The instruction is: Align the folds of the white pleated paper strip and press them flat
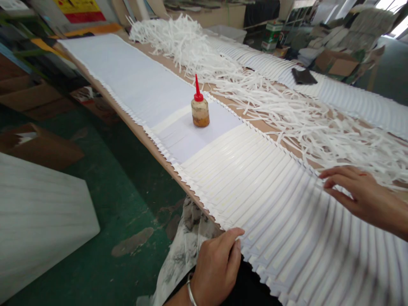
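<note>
A long white sheet (134, 76) lies along the table, its near part covered with white strips (236, 170) laid side by side across it. At the near edge, my left hand (218, 265), with a bangle on the wrist, has thumb and forefinger closed on a strip's end. Across from it, my right hand (360, 191) pinches at the far edge, fingertips against the strip ends; the exact grip is partly hidden. On the sheet's bare part, beyond the strips, stands a glue bottle (200, 114) with a red pointed nozzle and brownish contents, upright and apart from both hands.
A heap of loose white strips (270, 102) runs along the table's far side. Behind it lies another strip-covered sheet (350, 95) with a dark cloth (304, 76) on it. Cardboard boxes (41, 146) and a large white block (44, 225) stand left on the green floor.
</note>
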The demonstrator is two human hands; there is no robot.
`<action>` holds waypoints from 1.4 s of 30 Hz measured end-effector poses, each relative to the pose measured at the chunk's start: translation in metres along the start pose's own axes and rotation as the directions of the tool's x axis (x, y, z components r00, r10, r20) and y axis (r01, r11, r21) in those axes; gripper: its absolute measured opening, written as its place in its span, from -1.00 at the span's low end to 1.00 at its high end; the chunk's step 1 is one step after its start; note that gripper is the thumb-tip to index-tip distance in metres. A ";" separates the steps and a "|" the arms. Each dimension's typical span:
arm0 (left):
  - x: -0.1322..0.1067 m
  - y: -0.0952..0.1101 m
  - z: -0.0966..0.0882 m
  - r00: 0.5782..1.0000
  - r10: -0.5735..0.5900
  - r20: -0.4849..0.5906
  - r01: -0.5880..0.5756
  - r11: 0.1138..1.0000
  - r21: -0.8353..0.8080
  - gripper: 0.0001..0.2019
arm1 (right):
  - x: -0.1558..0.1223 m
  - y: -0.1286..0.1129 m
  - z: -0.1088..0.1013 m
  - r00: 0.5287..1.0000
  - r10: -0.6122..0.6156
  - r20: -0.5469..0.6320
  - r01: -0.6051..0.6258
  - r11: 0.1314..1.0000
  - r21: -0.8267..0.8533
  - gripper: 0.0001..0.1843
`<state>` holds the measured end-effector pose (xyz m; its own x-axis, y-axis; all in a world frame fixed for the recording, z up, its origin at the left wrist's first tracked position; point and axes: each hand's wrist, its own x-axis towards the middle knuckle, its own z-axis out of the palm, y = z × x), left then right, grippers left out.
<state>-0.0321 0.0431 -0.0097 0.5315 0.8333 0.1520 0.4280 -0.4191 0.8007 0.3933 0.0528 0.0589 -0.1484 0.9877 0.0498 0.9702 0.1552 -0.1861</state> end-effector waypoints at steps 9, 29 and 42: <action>0.027 0.029 0.021 0.981 -0.034 0.192 0.055 0.993 -0.108 -0.80 | -0.011 -0.168 0.048 0.883 -0.110 0.456 -0.070 0.930 0.360 -0.70; 0.011 -0.015 0.000 0.857 -0.511 0.066 0.477 0.740 -0.474 -0.78 | 0.068 -0.177 0.082 0.936 -0.010 0.351 -0.129 0.921 0.369 -0.62; -0.004 -0.022 -0.010 0.996 -0.086 0.014 0.079 0.952 0.295 -0.67 | 0.084 -0.170 0.086 0.947 0.032 0.319 -0.121 0.958 0.262 -0.64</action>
<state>-0.0510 0.0528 -0.0219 0.5024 0.8614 0.0744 0.6651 -0.4400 0.6034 0.1990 0.1114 0.0105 -0.1702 0.9470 -0.2724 0.8969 0.0344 -0.4409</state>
